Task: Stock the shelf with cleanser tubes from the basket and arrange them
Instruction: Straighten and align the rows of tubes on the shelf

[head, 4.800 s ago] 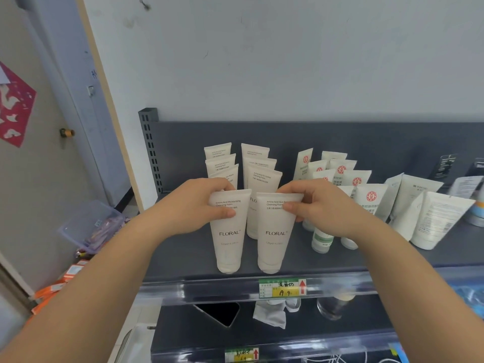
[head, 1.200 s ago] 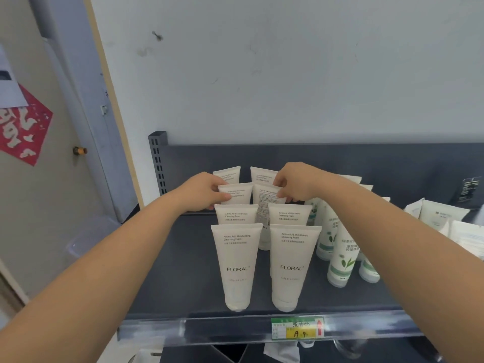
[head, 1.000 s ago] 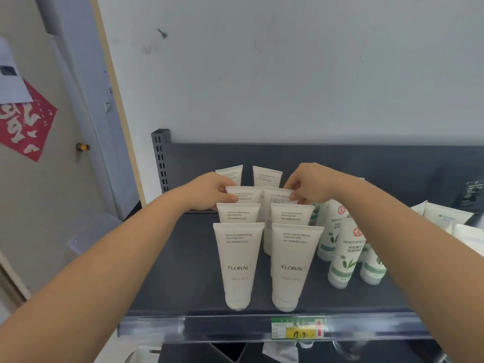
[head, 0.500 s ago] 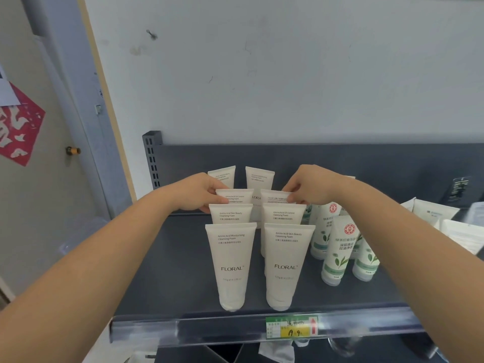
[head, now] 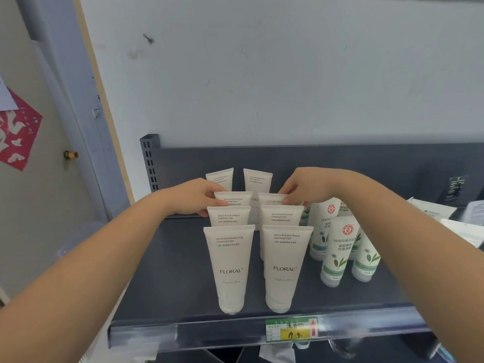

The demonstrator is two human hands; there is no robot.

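Room on the left, crowded on the right.
Bare shelf [head: 167, 271] left of the white tubes [head: 230, 268], near to far; blocked in the middle by their two rows, right by green tubes [head: 337, 252], far by the back panel [head: 340, 158].

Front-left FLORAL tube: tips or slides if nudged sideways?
Probably tips: the front-left FLORAL tube stands on its narrow cap with the wide crimped end up. It would likely knock the front-right FLORAL tube, which stands close beside it. The matte plastic body probably flexes when squeezed and looks unlikely to be slippery.
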